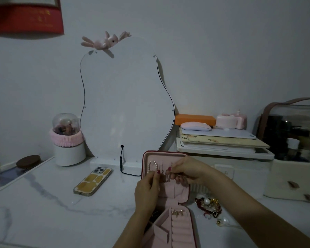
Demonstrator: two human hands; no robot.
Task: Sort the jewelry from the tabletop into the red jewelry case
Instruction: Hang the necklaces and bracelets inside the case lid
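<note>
The red jewelry case (177, 228) lies open on the marble tabletop, with a pink lining. Its lid (147, 156) stands upright behind the tray. A pearl bracelet (152, 166) and thin chains hang inside the lid. Gold earrings (177, 212) sit in the tray's ring rolls. My left hand (147, 192) is raised in front of the lid, its fingertips pinching a thin chain near the hooks. My right hand (188, 171) pinches the same chain (179, 175) from the right. A pile of loose jewelry (208, 205) lies to the right of the case.
A phone (93, 181) lies face down to the left of the case. A wavy mirror (125, 104) stands behind, with a cable (123, 165) running from its base. A white drawer unit (222, 151) and a clear cosmetics bag (293, 133) fill the right side. A white jar (69, 151) stands at the left.
</note>
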